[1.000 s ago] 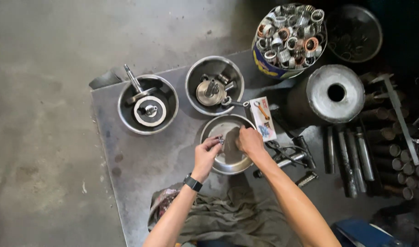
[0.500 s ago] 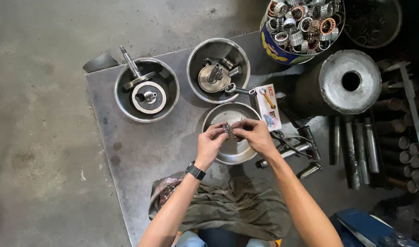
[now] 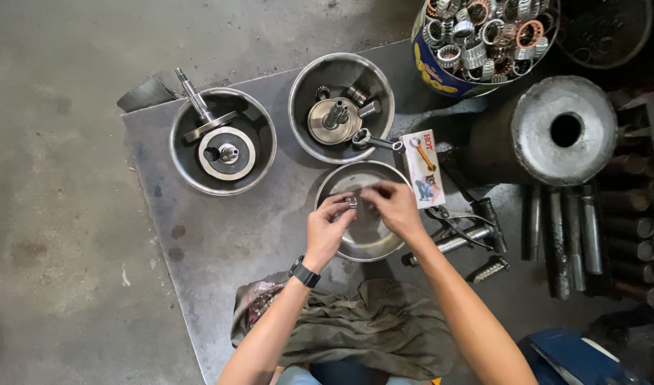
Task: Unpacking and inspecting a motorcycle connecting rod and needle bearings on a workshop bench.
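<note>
Steel bearing is pinched between left hand and right hand fingertips over the empty bowl, catching drops.

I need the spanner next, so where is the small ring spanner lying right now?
In the head view, the ring spanner lies just right of centre, propped on the rim of the upper middle steel bowl, beside the small printed box and above both hands.

Rag gone from right hand; both hands now meet over steel bowl, left hand fingers pinching small metal part with right.
</note>
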